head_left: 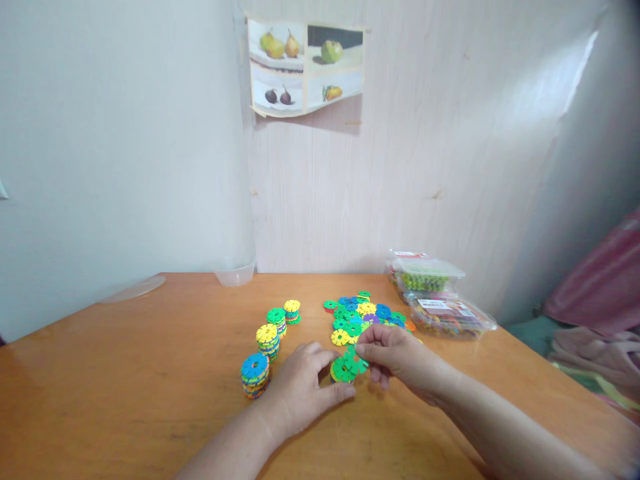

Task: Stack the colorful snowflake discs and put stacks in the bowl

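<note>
Head view: both hands meet low centre over the orange wooden counter. Left hand has its grip clenched on the green discs, w/ forefinger over the top-left edge & thumb under. Right hand pinches the same green discs from the right side, fingertips curled down onto them, so the grip is closed there too. The discs sit right btwn the two grips, just above the counter, tilted toward the camera; a sliver of yellow shows at their left rim. Just left of the left hand is a blue-topped stack, then a yellow-topped stack behind it, a green-topped stack & a small yellow-topped stack, running in a diagonal row away from the camera. Directly behind the right hand is the loose pile of mixed green, blue, yellow, purple & red discs, near the knuckles. Right of the pile are two clear lidded boxes, far box & near box, each w/ a white-and-red label on the lid; the print is too small to read. Fruit poster on the wall shows pears, an apple & figs, no legible writing. Clear bowl & clear lid sit at the counter's back edge.
</note>
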